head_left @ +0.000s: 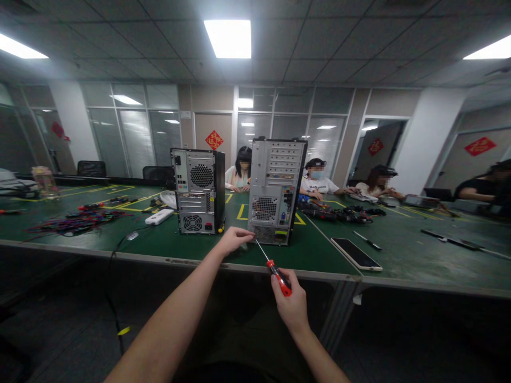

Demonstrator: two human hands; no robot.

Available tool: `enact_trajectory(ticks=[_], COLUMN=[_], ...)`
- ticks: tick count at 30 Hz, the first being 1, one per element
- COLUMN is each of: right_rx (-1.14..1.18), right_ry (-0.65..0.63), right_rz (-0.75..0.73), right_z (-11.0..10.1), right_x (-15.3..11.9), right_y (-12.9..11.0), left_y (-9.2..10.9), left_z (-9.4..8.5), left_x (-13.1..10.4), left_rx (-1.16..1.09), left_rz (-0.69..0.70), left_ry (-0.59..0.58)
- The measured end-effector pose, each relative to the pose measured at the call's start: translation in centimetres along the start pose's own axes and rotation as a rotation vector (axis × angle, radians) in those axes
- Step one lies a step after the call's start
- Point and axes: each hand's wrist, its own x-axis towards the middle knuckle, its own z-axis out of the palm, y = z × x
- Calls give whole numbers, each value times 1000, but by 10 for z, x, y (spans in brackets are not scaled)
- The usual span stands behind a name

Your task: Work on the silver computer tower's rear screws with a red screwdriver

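Note:
My right hand (290,303) is wrapped round the red and black handle of a screwdriver (272,267), its shaft slanting up and left. The screwdriver's tip is by the lower left corner of a silver computer tower (259,175), whose back panel faces me. My left hand (235,241) is closed in a pinch at that same corner, fingertips beside the tip. Whatever is between those fingers is too small to make out. A second, black-sided computer tower (194,183) stands upright to the left, its back also turned toward me.
Tangled cables (80,221) and a white power strip (159,216) lie on the left of the green table (139,246). A phone (355,254), a pen-like tool (367,240) and black cables (339,214) are at right. Several people sit across the table.

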Motion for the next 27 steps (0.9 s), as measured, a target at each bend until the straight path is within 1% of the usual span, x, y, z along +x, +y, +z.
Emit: enact_trajectory(ticks=[5,14,19,25,27], right_rx=[-13,-49,-65,-91,-103], right_ry=[-9,-7,-4,31,33], right_rz=[-27,-78,-97,-193,-202], right_z=[0,-2,-4,-10,-12], right_x=[0,1,2,9,10], right_y=[2,-4,-4,-2,0], left_y=[-1,-1,-4,-8,-8], left_z=[0,-2,-3,-3,-3], left_x=[0,-1,0,1,1], left_rx=[10,80,71,117,130], left_rz=[7,31,47,35,25], left_ry=[-6,-30,-44,-48,-48])
